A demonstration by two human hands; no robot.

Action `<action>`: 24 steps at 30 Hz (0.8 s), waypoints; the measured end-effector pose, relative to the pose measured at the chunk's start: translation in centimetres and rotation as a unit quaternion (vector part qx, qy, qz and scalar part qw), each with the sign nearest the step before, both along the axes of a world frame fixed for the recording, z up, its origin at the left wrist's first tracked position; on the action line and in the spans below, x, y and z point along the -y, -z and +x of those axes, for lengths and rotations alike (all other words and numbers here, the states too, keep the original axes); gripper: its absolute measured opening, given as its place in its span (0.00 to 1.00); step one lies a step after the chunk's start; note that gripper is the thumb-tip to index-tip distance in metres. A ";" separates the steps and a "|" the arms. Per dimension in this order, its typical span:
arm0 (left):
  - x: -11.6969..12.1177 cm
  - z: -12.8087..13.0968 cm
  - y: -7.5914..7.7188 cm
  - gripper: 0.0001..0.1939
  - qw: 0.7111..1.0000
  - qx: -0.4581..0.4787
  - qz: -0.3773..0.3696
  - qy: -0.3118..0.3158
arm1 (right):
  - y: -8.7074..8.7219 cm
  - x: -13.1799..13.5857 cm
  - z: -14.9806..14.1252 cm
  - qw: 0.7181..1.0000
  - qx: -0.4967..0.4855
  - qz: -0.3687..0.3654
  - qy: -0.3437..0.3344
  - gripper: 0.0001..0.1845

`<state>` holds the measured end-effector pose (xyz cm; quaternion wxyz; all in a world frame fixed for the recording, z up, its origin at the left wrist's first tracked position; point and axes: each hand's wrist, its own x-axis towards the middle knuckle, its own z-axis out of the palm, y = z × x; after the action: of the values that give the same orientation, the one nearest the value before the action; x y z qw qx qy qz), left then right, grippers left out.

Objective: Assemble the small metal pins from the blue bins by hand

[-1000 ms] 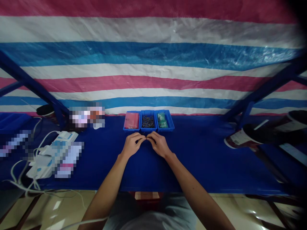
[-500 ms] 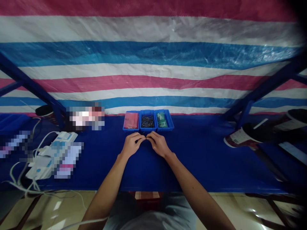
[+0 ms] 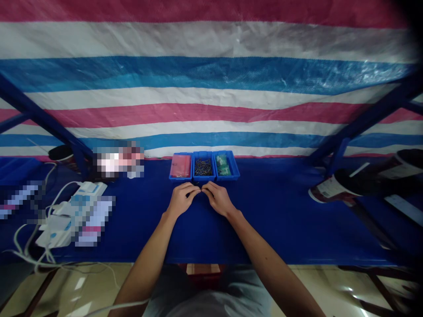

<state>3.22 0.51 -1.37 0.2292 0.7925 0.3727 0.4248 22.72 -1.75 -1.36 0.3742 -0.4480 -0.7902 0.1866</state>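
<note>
"How many hands, and how do they stand?"

"Two; the person's left hand (image 3: 181, 198) and right hand (image 3: 218, 199) each have thumb and fingers pinched together, the two sets of tips almost meeting over the blue table (image 3: 280, 220); whether a small thing is gripped between them cannot be told."

"And just beyond?"

"Three blue bins (image 3: 204, 178), side by side in one row; the left one holds pink packaging (image 3: 181, 166), the middle one a heap of thin metal pieces (image 3: 203, 167), too many to count; the right one holds green packets (image 3: 224, 170), apparently two."

"Farther out?"

"One white power strip (image 3: 61, 229) well to the left; three dark-topped cups (image 3: 325, 189), one at the left and two at the right; one striped sheet (image 3: 211, 79) behind everything."

"What differs from half a second ago?"

"Hardly anything; both hands keep the same pinch in the same place; the bins and their contents lie as they did."
</note>
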 end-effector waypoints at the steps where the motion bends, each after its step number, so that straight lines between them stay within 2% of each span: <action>1: 0.0 0.0 0.0 0.09 1.000 0.000 0.000 0.000 | 0.0 0.0 0.0 1.000 0.002 -0.001 0.001 0.11; 19: 0.0 -0.1 0.0 0.08 1.000 0.004 -0.008 0.002 | -0.1 0.1 -0.1 0.999 0.033 -0.021 0.021 0.15; 24: 0.0 -0.2 0.2 0.08 1.000 0.009 -0.004 -0.004 | -0.5 0.3 0.0 0.999 -0.006 -0.037 0.007 0.11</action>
<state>3.06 0.55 -1.53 0.2336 0.7862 0.3756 0.4316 22.68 -2.04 -0.90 0.3634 -0.4657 -0.7774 0.2159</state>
